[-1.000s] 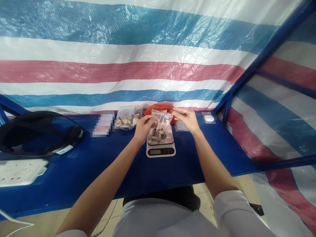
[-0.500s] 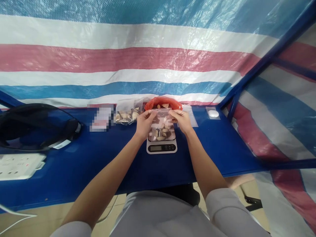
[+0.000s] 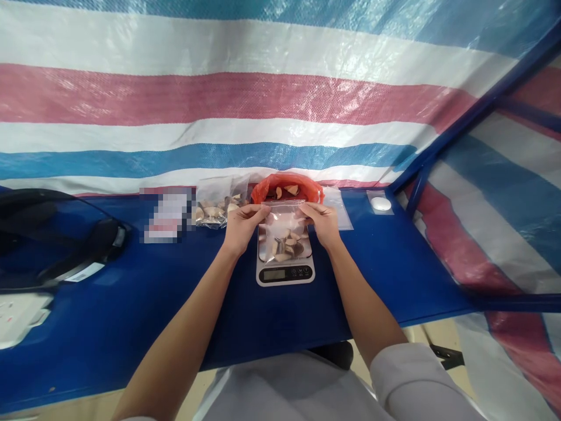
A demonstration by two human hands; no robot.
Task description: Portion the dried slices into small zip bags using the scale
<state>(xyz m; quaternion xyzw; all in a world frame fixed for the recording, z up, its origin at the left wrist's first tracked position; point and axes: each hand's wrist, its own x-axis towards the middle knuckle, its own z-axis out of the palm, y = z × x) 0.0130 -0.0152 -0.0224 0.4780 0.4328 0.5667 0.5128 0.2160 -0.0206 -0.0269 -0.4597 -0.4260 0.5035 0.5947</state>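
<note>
Clear zip bag [image 3: 284,229] of nuts sits on scale [image 3: 285,261], left hand [image 3: 240,224] and right hand [image 3: 322,221] pinched on its top corners; sealing step, next needs pressing along strip

Before you, a striped tarp [image 3: 245,99] of blue, white and red backs the blue table [image 3: 131,316]. A black helmet [image 3: 48,240] and white power strip [image 3: 17,313] sit far left; a small white device [image 3: 380,203] lies far right.
</note>
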